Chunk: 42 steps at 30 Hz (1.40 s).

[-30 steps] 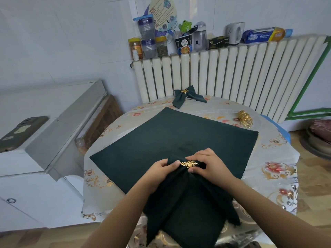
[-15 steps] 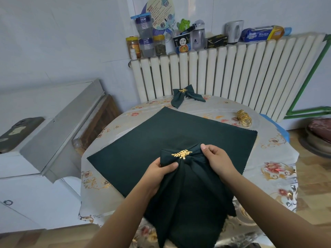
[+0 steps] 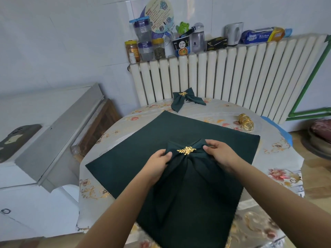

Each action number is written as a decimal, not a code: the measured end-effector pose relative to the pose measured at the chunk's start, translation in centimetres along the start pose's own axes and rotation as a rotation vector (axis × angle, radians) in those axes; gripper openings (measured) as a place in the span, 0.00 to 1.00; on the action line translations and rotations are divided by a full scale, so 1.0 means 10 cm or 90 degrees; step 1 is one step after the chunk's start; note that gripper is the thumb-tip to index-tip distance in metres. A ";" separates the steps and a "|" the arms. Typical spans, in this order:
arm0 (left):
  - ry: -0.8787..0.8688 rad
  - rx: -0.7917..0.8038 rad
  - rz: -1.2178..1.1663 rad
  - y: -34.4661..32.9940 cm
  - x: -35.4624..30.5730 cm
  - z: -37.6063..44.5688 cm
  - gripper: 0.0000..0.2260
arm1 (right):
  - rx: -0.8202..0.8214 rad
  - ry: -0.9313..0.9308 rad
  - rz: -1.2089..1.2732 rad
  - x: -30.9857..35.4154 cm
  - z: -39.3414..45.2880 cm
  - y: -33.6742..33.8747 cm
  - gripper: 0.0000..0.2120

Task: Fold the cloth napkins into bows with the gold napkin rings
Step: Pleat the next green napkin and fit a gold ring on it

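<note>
Ring (image 3: pixel 186 150) sits between both hands' grips on napkin (image 3: pixel 188 176).

The napkin being folded (image 3: pixel 188 176) is dark green, cinched by a gold leaf-patterned ring (image 3: pixel 186 150). On the table, the tablecloth (image 3: pixel 279 158) is pale grey with gold scrolls and red flowers. At the table's far edge, the finished bow (image 3: pixel 186 100) is the same green; gold spare rings (image 3: pixel 246 122) lie nearby. Behind the table, the radiator (image 3: pixel 232 74) is cream.

Two hands pinch a dark green napkin (image 3: pixel 186 185): left hand (image 3: pixel 157 162) and right hand (image 3: pixel 221 154) either side of a gold leaf ring (image 3: pixel 186 150). Beyond them, a finished bow (image 3: pixel 186 99); beyond the right hand, spare rings (image 3: pixel 246 122).
</note>
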State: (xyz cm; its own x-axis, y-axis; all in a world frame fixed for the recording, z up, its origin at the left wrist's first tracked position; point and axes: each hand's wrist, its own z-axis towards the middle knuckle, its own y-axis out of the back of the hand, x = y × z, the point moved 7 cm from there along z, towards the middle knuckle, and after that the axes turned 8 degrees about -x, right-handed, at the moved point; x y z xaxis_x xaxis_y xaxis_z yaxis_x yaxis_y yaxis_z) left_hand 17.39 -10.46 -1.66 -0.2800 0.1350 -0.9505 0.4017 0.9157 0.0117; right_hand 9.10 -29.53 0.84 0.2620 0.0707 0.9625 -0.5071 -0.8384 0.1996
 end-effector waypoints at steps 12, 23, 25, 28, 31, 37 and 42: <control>-0.106 -0.252 0.175 -0.06 -0.98 1.30 0.02 | -0.058 -0.075 0.056 0.49 1.50 0.13 0.17; -0.140 -0.325 0.198 -0.25 -1.46 3.00 0.06 | -0.142 0.012 -0.055 0.89 3.18 0.14 0.18; -0.172 -0.315 0.227 -0.35 -1.58 3.21 0.08 | -0.168 0.019 -0.075 0.92 3.42 0.17 0.17; -0.204 -0.294 0.250 -0.50 -1.72 3.64 0.07 | -0.209 0.038 -0.092 0.96 3.90 0.21 0.16; -0.233 -0.260 0.267 -0.61 -1.81 3.93 0.09 | -0.251 0.059 -0.101 0.97 4.23 0.26 0.15; -0.199 -0.222 0.306 -0.70 -1.44 4.50 0.16 | -0.245 0.069 -0.157 0.57 4.84 0.07 0.13; -0.235 -0.244 0.381 -0.74 -1.17 4.59 0.14 | -0.254 0.093 -0.320 0.38 4.96 -0.03 0.13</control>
State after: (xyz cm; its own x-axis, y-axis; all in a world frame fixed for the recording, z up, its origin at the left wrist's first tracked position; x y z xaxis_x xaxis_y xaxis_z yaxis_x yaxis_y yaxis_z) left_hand 57.79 -36.17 -4.86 0.2213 0.5723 -0.7896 0.0458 0.8027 0.5946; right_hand 50.92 -55.78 -4.71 0.4462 0.4976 0.7439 -0.6252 -0.4215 0.6569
